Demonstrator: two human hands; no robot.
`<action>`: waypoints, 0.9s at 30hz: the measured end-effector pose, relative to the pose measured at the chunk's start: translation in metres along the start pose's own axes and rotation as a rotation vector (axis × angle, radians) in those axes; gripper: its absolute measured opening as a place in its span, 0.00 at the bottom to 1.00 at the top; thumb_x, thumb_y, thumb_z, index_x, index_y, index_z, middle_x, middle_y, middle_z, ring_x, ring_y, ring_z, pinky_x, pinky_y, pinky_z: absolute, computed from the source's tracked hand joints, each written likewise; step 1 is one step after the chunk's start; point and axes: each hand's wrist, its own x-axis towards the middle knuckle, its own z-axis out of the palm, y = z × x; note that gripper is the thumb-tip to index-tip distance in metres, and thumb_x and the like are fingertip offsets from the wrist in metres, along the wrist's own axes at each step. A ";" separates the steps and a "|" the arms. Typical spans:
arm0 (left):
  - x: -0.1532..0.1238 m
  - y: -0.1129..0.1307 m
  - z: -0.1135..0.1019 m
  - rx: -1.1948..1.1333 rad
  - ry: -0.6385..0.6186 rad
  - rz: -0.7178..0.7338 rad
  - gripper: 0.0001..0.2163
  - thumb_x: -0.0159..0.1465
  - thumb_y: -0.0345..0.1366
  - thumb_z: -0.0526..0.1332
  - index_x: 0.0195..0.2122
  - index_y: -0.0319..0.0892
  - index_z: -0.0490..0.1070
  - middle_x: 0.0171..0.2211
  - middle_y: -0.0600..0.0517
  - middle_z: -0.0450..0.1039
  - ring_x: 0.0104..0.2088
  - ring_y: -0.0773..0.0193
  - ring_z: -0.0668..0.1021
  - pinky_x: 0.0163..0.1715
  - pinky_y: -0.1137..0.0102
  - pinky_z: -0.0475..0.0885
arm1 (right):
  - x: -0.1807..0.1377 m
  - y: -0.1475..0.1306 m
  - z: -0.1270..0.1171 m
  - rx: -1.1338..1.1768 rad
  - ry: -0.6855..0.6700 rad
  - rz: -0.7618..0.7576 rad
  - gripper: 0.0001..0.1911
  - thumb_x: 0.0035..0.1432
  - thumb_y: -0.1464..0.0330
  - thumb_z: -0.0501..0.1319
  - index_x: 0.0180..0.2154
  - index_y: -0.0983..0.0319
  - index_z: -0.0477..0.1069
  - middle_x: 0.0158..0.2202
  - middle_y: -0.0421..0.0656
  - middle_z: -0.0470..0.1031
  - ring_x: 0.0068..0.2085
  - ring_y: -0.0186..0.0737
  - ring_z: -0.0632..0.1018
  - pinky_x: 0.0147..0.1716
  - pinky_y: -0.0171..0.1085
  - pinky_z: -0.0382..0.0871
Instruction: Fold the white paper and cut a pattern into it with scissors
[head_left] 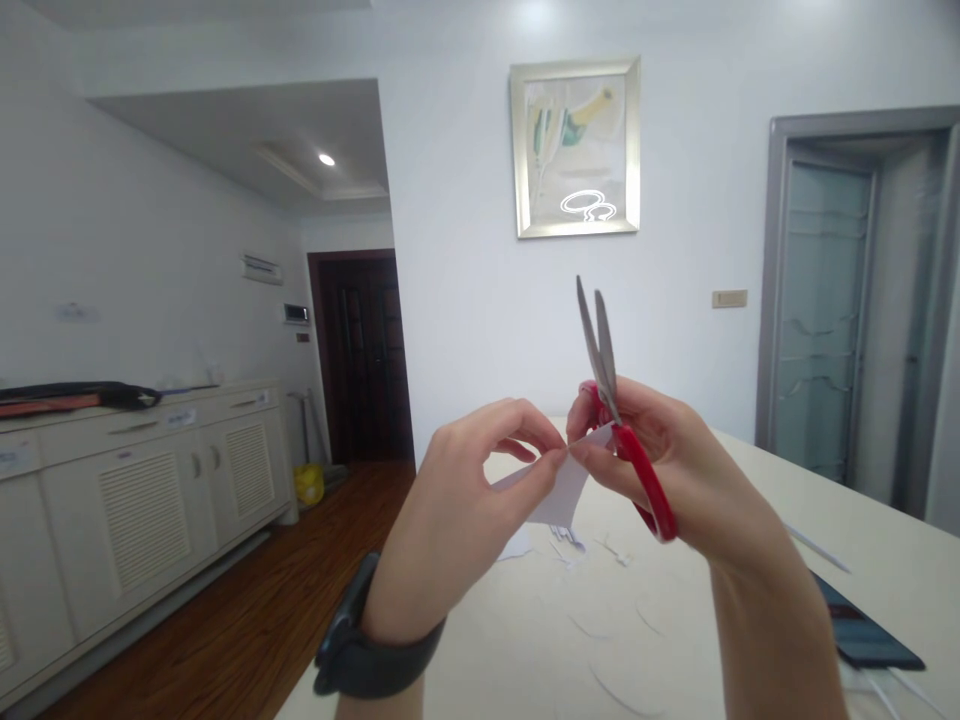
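Observation:
A small piece of white paper (559, 497) is held up above the table between both hands. My left hand (480, 490), with a dark watch on its wrist, pinches the paper's upper edge between thumb and fingertips. Close against it, my right hand (660, 450) pinches the same edge with its thumb and a finger. Red-handled scissors (651, 485) hang in the right hand too, their blades slightly apart and pointing up, away from the paper. Part of the handles is hidden by the fingers.
Paper scraps (566, 540) and thin curled strips lie on the white table (517, 640) below my hands. A dark phone (862, 625) rests at the right, partly behind my forearm. Left of the table stands a long white cabinet (150, 500) along the wall.

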 end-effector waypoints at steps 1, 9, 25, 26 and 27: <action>0.000 0.000 0.000 0.009 0.002 -0.001 0.05 0.63 0.32 0.58 0.31 0.44 0.71 0.32 0.57 0.75 0.35 0.68 0.76 0.37 0.73 0.70 | 0.000 0.000 0.000 0.001 0.003 -0.004 0.08 0.56 0.77 0.58 0.33 0.58 0.68 0.30 0.35 0.68 0.23 0.26 0.63 0.17 0.29 0.55; 0.002 0.000 -0.001 0.024 -0.027 -0.012 0.05 0.62 0.31 0.59 0.29 0.44 0.72 0.30 0.60 0.75 0.33 0.70 0.75 0.35 0.75 0.68 | -0.001 -0.002 -0.011 -0.056 0.040 -0.047 0.10 0.53 0.80 0.58 0.31 0.59 0.68 0.28 0.36 0.68 0.28 0.31 0.67 0.26 0.32 0.62; -0.003 -0.001 -0.009 0.027 -0.029 -0.056 0.05 0.62 0.31 0.59 0.29 0.45 0.71 0.31 0.59 0.75 0.33 0.71 0.75 0.36 0.76 0.68 | -0.008 0.009 -0.042 0.032 0.267 -0.047 0.07 0.56 0.73 0.63 0.29 0.59 0.67 0.28 0.38 0.66 0.30 0.34 0.69 0.27 0.33 0.63; -0.003 -0.003 -0.011 0.024 -0.017 -0.071 0.05 0.62 0.31 0.60 0.29 0.45 0.71 0.31 0.59 0.74 0.34 0.70 0.75 0.36 0.75 0.68 | -0.008 0.011 -0.045 0.046 0.316 -0.061 0.07 0.55 0.73 0.64 0.28 0.59 0.67 0.29 0.38 0.67 0.31 0.34 0.69 0.28 0.32 0.63; -0.004 -0.004 -0.013 0.022 -0.010 -0.085 0.05 0.62 0.31 0.59 0.29 0.45 0.72 0.31 0.59 0.74 0.34 0.70 0.75 0.37 0.75 0.68 | -0.008 0.012 -0.047 0.052 0.340 -0.071 0.07 0.55 0.73 0.64 0.29 0.59 0.68 0.30 0.38 0.68 0.32 0.34 0.70 0.29 0.32 0.64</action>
